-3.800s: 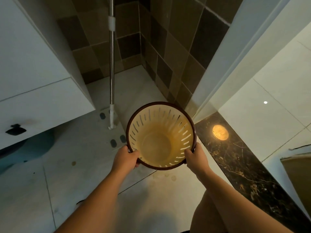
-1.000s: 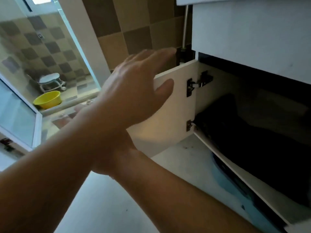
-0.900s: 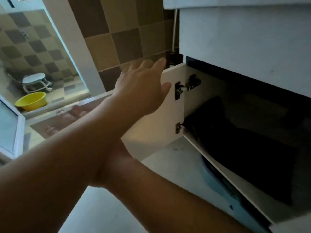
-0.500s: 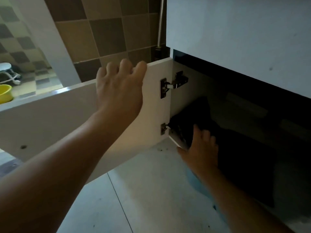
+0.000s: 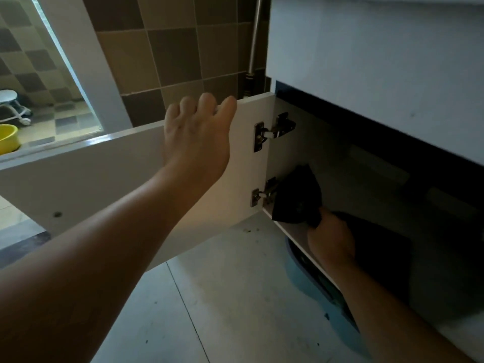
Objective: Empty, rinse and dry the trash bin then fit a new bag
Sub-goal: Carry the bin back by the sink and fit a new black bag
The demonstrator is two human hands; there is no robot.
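Note:
The white cabinet door (image 5: 86, 179) under the sink stands swung open to the left. My left hand (image 5: 196, 137) rests on its top edge, fingers curled over the rim. Inside the dark cabinet lies a pile of black plastic bags (image 5: 377, 244). My right hand (image 5: 330, 239) reaches in over the cabinet's bottom shelf and grips one black bag (image 5: 296, 200), bunched and lifted at the left end of the pile. The trash bin is out of view.
Two metal hinges (image 5: 272, 131) join the door to the cabinet. A blue object (image 5: 301, 276) lies on the pale floor tiles under the cabinet. Behind the door are brown wall tiles, a metal pole (image 5: 255, 35), a yellow basin (image 5: 7, 138) and a white stool (image 5: 11, 103).
The bin I held earlier has left the view. My left hand swung the door open and stays on its edge. My right hand reached into the cabinet and took hold of a black bag.

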